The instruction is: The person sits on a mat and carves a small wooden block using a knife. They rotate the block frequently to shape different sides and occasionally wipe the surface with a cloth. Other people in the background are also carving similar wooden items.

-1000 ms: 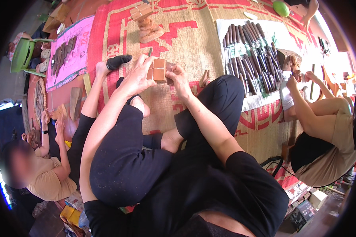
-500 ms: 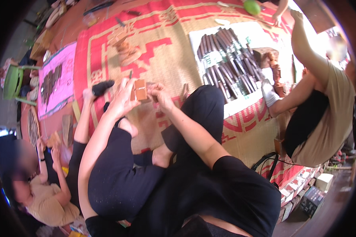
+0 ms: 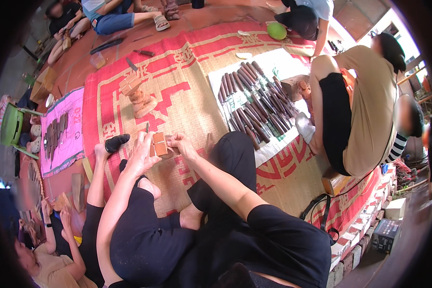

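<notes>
An orange-brown wooden block (image 3: 159, 145) with pale crossing lines on its upper face is held out over my crossed legs. My left hand (image 3: 141, 156) is closed round its left side. A thin dark stick-like thing (image 3: 147, 127) pokes up beyond those fingers; whether I grip it too is hard to see. At the block's right edge, my right hand (image 3: 181, 145) has its fingers bent and pressed to the side; the fingertips are partly hidden. Farther off on the mat stands a carved wooden figure (image 3: 141, 101) with a squarish block-like top (image 3: 130, 85).
Many dark-handled tools (image 3: 259, 98) lie in rows on a white cloth (image 3: 269, 156) at right, more on a pink cloth (image 3: 57, 161) at left. A person in tan (image 3: 369, 110) sits close on the right; another (image 3: 57, 264) works at lower left. A green fruit (image 3: 276, 30) lies far back.
The view has tilted up and shifted, bringing more people at the back into sight. Both hands still hold close to the block; the right fingers now sit nearer its edge.
</notes>
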